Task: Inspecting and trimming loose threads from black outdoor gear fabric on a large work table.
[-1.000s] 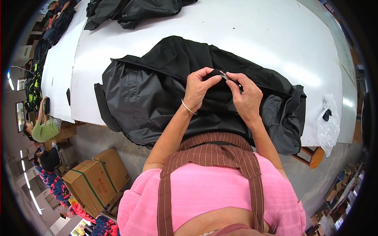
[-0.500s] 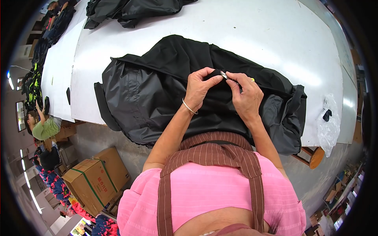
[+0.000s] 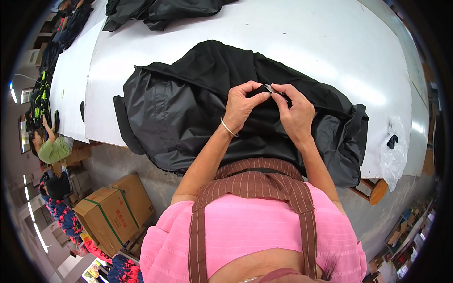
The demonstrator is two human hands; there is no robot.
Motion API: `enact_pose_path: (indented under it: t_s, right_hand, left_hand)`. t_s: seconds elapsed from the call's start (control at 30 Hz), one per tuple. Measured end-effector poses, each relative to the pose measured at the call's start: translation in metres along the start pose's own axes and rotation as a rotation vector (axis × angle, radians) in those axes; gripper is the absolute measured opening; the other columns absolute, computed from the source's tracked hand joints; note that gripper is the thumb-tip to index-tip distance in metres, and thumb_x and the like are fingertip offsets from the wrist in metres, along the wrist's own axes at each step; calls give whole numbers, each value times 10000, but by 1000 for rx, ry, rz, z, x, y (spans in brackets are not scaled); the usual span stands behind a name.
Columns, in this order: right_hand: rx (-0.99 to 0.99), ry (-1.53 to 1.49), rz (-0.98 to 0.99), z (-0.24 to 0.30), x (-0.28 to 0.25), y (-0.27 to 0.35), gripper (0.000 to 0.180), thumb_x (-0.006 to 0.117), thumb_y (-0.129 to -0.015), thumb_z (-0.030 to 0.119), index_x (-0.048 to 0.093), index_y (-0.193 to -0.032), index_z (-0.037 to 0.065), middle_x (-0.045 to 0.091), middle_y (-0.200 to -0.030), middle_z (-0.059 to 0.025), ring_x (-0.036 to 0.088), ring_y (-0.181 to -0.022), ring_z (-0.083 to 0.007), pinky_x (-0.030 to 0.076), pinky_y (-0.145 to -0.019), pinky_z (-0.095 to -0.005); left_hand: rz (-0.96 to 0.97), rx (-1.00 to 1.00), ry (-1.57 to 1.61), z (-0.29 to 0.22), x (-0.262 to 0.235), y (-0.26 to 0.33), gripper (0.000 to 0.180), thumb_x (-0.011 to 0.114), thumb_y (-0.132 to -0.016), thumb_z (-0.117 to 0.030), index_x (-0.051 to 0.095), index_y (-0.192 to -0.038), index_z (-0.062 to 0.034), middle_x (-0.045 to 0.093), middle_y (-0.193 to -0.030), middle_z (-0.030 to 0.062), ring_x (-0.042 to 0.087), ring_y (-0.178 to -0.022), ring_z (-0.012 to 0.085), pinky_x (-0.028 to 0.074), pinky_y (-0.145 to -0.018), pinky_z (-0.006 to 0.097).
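Note:
A black garment [image 3: 188,108], with matte cloth and a shinier grey-black side, lies bunched along the near edge of the white table and hangs over it. Above its middle, the thumb and forefinger of my left hand [image 3: 240,104] pinch a small bit of the black cloth. My right hand [image 3: 296,113] is closed, fingertips together, on a small silvery tool [image 3: 269,88] with narrow metal tips, possibly thread snips. Its tips meet the pinched cloth between both hands. Most of the tool is hidden in the right fingers.
The white table [image 3: 325,52] carries more black garments [image 3: 165,12] at the far left. A clear plastic bag [image 3: 394,151] hangs over its right edge above a wooden stool [image 3: 376,191]. Cardboard boxes [image 3: 108,214] stand at left, with a person in green [image 3: 54,148] beyond.
Both hands stay over the same spot on the garment. My right fingertips have drawn in closer to the left ones around the tool's tips. A yellow bit beside the right hand no longer shows.

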State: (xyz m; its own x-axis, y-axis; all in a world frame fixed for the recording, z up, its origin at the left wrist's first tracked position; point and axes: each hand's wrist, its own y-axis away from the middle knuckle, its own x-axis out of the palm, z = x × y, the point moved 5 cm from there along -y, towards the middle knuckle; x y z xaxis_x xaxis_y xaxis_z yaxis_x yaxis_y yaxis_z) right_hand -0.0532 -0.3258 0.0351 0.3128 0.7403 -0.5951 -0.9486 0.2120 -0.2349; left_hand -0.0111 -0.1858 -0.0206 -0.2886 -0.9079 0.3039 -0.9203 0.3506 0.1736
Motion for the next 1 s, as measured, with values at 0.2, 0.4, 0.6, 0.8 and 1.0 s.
enact_pose_path:
  t_s: [0.2,0.4,0.6,0.8,1.0]
  right_hand:
    - [-24,-8,-11,-1,3,0,147,663,-829,158,678,-973,132,678,-813,-55,648,-723,-228,477,-619,-303]
    - [53,-136,3,-6,5,0,155,669,-829,151,680,-976,102,685,-825,-71,661,-729,-221,483,-640,-286]
    - [50,-110,44,-4,7,1,158,672,-827,158,680,-975,101,685,-832,-72,660,-732,-229,483,-645,-288]
    - [-27,-15,21,-4,7,3,144,665,-826,139,682,-965,108,678,-822,-75,648,-716,-243,485,-639,-299]
    - [111,-289,92,-15,16,1,321,670,-823,53,617,-1140,48,643,-983,-36,595,-814,-107,468,-717,-231]
  left_hand:
    - [-12,-12,11,2,-2,1,109,695,-819,-32,678,-923,-7,646,-851,-15,557,-769,39,446,-713,182]
    - [-14,-16,15,4,-5,3,117,696,-819,-32,681,-932,-10,650,-863,-15,559,-781,36,452,-722,180]
    - [-18,-14,12,6,-6,4,131,703,-817,-40,680,-942,-11,654,-870,-15,564,-791,38,454,-731,181]
    - [-12,-8,-17,6,-5,6,132,698,-818,-43,679,-946,-12,656,-872,-12,570,-793,41,461,-733,186]
    - [34,119,-91,-1,-4,6,148,668,-820,-42,678,-955,17,648,-883,2,576,-849,70,459,-781,214]
